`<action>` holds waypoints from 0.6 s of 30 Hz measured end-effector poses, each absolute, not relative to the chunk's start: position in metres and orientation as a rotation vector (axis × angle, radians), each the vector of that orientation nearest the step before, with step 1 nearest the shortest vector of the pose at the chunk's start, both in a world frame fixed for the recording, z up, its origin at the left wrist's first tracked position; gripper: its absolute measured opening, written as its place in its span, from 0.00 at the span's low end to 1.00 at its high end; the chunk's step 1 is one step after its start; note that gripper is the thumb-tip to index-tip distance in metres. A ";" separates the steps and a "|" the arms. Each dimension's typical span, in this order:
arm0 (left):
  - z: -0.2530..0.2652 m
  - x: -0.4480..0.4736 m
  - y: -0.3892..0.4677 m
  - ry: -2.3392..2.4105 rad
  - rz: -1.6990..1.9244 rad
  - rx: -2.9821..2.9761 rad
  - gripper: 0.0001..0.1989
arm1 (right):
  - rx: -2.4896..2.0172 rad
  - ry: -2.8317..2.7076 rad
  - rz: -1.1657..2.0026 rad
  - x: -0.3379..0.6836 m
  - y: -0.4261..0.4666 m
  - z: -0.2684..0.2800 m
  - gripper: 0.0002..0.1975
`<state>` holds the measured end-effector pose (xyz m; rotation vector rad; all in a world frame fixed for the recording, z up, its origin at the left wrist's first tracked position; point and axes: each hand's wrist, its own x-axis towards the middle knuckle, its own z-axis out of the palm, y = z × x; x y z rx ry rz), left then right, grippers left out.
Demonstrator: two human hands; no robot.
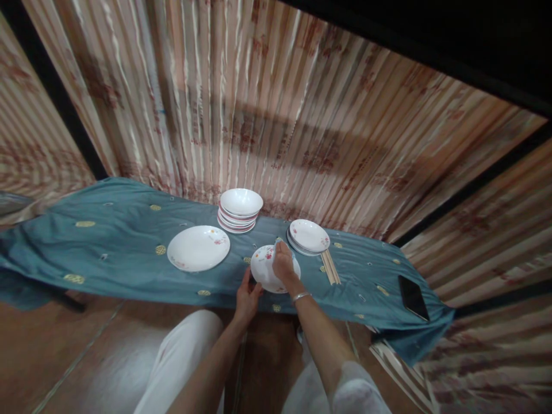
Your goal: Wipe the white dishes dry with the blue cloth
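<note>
A small white plate [264,272] with a floral pattern is in front of me, near the front edge of the cloth-covered table. My left hand [248,298] grips its lower left rim, the thumb at the edge. Over the plate's upper right part lies my right hand [283,263], closed on a light-blue cloth [279,241] that mostly hides under the fingers. A bracelet circles the right wrist. Just behind the right hand stands a stack of small floral plates [309,234], and a large white plate [198,248] lies to the left.
White bowls [241,202] are stacked at the back of the table. Several wooden chopsticks [330,268] lie beside the small plates. A black phone [413,297] rests near the right end. The teal tablecloth [129,253] has folds, and a patterned curtain [276,115] hangs behind.
</note>
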<state>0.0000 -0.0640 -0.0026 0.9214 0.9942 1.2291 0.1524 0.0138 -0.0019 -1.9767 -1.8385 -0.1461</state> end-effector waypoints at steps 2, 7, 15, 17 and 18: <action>-0.003 0.000 -0.064 0.997 1.231 0.928 0.45 | -1.924 -1.800 -0.051 0.144 0.019 -0.005 0.28; -0.001 0.000 -0.065 1.005 1.224 0.961 0.44 | -1.857 -1.778 0.069 0.128 0.030 -0.009 0.29; -0.006 0.000 -0.063 0.991 1.238 0.944 0.45 | -1.757 -1.805 0.212 0.108 0.025 -0.004 0.27; -0.008 0.000 -0.062 1.018 1.239 0.933 0.44 | -1.707 -1.817 0.250 0.101 0.020 -0.002 0.26; -0.008 0.001 -0.062 1.033 1.236 0.925 0.44 | -1.678 -1.825 0.270 0.098 0.017 -0.001 0.26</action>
